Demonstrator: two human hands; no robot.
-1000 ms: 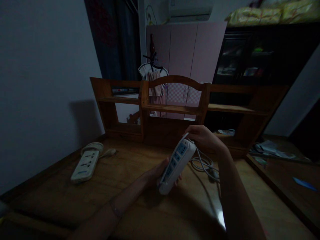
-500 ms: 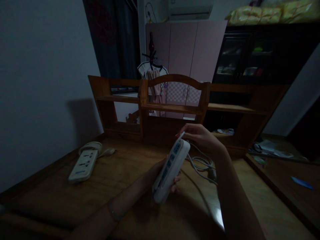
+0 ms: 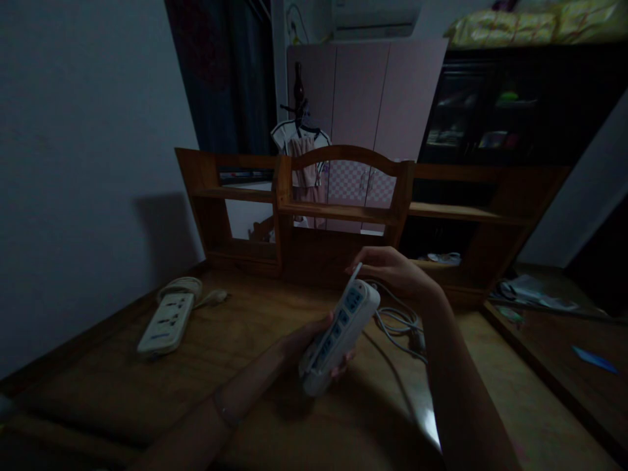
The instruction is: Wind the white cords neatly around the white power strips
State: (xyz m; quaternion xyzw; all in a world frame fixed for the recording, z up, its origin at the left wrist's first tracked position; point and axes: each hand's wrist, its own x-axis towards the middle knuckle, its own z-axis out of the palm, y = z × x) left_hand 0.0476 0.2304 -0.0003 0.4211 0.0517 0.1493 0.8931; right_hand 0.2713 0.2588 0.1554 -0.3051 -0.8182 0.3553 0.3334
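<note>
A white power strip [image 3: 348, 333] with blue socket faces is held tilted above the desk, its far end raised. My left hand [image 3: 314, 333] wraps around its lower half, thumb along the socket side and fingertips showing on the right edge. By the raised end, my right hand [image 3: 385, 265] pinches a short length of white cord [image 3: 354, 273]; the exact grip is dim. A loose coil of grey-white cable [image 3: 400, 320] lies on the desk behind the strip. Farther left rests a second white power strip [image 3: 167, 322], its cord bundled at the far end.
The wooden desk [image 3: 235, 353] is backed by an open wooden shelf unit [image 3: 338, 210]. A wall [image 3: 88, 163] borders the left side. To the right, a lower wooden surface [image 3: 544, 366] carries papers [image 3: 534, 291] and a blue item [image 3: 593, 358].
The held power strip has turned so its socket face shows more toward me, and its far end sits slightly lower and farther right. My right hand stays almost in place.
</note>
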